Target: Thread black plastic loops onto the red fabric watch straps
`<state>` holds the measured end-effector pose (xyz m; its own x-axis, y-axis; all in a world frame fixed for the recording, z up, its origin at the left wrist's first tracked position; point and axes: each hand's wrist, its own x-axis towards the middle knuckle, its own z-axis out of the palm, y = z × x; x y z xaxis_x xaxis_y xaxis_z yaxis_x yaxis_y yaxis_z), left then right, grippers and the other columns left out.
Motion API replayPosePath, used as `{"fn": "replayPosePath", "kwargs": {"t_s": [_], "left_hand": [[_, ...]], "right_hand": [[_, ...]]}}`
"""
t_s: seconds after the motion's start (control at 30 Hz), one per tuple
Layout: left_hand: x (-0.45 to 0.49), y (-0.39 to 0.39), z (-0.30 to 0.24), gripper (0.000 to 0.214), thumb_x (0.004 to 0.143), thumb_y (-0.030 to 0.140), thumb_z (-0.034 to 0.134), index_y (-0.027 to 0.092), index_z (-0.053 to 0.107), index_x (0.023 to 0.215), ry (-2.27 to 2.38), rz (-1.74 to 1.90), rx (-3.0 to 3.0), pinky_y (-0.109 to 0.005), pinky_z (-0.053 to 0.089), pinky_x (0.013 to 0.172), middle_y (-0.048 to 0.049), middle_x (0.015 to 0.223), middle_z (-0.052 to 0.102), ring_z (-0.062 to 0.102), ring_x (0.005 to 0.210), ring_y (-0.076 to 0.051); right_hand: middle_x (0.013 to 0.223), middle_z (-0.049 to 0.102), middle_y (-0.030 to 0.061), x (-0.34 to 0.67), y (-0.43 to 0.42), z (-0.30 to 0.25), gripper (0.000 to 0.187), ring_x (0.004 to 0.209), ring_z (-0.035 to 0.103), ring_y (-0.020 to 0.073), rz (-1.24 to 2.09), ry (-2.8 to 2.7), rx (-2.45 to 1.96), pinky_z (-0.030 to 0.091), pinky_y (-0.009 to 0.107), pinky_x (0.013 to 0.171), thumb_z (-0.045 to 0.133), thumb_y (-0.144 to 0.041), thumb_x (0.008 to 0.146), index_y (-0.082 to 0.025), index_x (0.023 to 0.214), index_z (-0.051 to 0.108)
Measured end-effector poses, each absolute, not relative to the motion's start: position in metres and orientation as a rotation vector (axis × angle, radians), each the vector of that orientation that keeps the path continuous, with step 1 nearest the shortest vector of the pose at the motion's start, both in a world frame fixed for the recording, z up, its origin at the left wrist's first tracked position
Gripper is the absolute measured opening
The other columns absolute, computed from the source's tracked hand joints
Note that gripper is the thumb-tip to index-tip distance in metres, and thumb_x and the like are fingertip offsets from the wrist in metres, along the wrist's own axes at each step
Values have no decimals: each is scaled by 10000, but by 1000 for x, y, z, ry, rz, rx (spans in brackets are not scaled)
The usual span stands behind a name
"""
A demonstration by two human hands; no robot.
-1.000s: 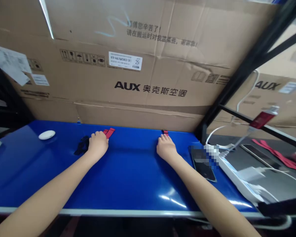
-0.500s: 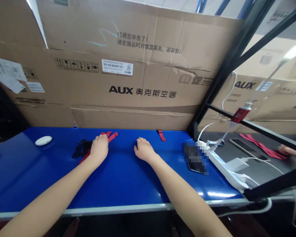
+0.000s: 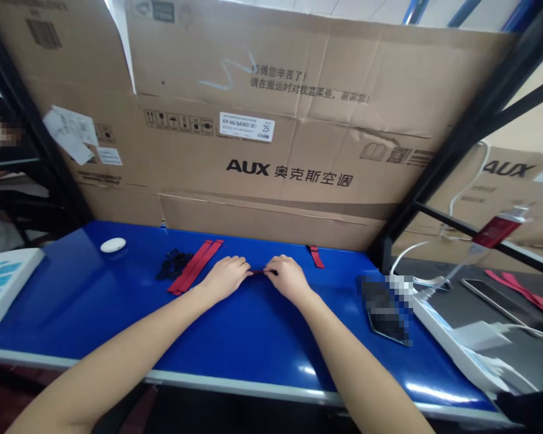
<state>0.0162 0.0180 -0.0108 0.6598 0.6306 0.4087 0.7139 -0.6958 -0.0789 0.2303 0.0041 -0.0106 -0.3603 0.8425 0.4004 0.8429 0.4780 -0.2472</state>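
Note:
Over the middle of the blue tabletop (image 3: pixel 248 337), a thin red strap (image 3: pixel 257 272) stretches between my two hands. My left hand (image 3: pixel 228 276) is closed on one end of it, and my right hand (image 3: pixel 288 278) pinches the other end. Most of the strap is hidden by the fingers. Left of my left hand lie flat red straps (image 3: pixel 194 268), side by side and slanted. A pile of small black buckles (image 3: pixel 175 263) touches their left side. Beyond my right hand, a short red strap with a black buckle (image 3: pixel 317 256) lies near the cardboard.
A large cardboard panel (image 3: pixel 190 172) stands along the back edge. At right are a phone-like dark object (image 3: pixel 387 310), partly blurred, and a white power strip (image 3: pixel 457 343) with cables. A white oval object (image 3: pixel 113 245) and a white device (image 3: pixel 9 283) lie left. A person (image 3: pixel 15 144) sits beyond the frame.
My left hand has left the strap pile and moved right, now holding a red strap. My right hand has closed on its other end. The view has shifted left.

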Motion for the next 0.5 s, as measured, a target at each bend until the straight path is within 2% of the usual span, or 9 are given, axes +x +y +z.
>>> {"fn": "replayPosePath", "kwargs": {"t_s": [0.07,0.2,0.3,0.4,0.5], "left_hand": [[0,26,3,293,952,347,450,163,677,927,-1281,-601,-2566,-350,453,840,-94,925,663,605,922,-240],[-59,48,26,220,899,304,510,175,677,835,-1857,-724,-2343,-311,437,765,-88,886,662,603,891,-235],[-104,63,31,163,824,316,609,166,660,786,-2333,-620,-2278,-314,418,722,-72,808,666,607,789,-225],[-131,74,25,236,783,387,653,154,641,749,-2510,-577,-2227,-310,413,638,-49,671,638,591,644,-208],[-141,79,15,245,717,373,717,143,631,727,-2546,-610,-2247,-297,405,593,-12,555,590,571,561,-190]], "right_hand": [[940,710,49,246,5,-7,158,906,589,209,24,-2301,-1480,417,328,842,599,-161,817,-227,836,741],[1011,685,68,261,3,-6,157,969,584,207,162,-2268,-1542,421,305,881,610,-134,778,-200,856,731],[1103,627,91,244,1,-10,220,1052,543,218,220,-2179,-1432,415,333,928,592,-211,825,-187,1025,682],[1196,555,119,214,0,-19,391,1138,476,241,287,-2165,-1318,393,380,972,600,-361,854,-185,1203,583],[1178,540,110,194,2,-26,301,1139,447,246,320,-2211,-1249,375,400,974,616,-340,848,-196,1110,585]]}}
